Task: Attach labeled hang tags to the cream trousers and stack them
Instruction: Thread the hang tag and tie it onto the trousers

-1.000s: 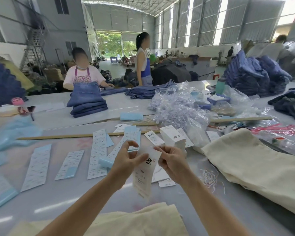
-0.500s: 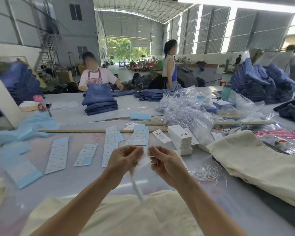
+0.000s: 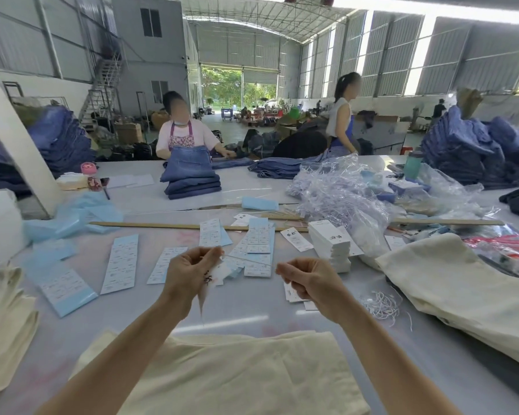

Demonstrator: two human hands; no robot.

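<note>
1. Stretching a thin white string [image 3: 246,259] taut between my two hands, I held the white paper hang tag with black lettering [image 3: 215,275] above the table, so its loop would draw tight before it went onto a garment.
2. My left hand [image 3: 189,272] pinched the string's near end with curled fingers, and the tag dangled blurred below it.
3. My right hand [image 3: 307,281] was curled too, apparently pinching the other end; the grip itself was too small to see clearly.
4. The folded cream cloth trousers [image 3: 237,372] lay directly beneath my forearms, closest to me, judged to be the next pair for tagging.
5. Another heap of cream trousers [image 3: 462,295] sat to my right, and a cream stack [image 3: 3,313] lay at my left edge.
6. A pile of loose white strings [image 3: 381,305] rested just beside my right hand, within easy reach.
7. Further out stood a block of stacked white tags [image 3: 330,247] and blue-and-white label sheets [image 3: 120,265] spread on the grey table [image 3: 252,319].
</note>
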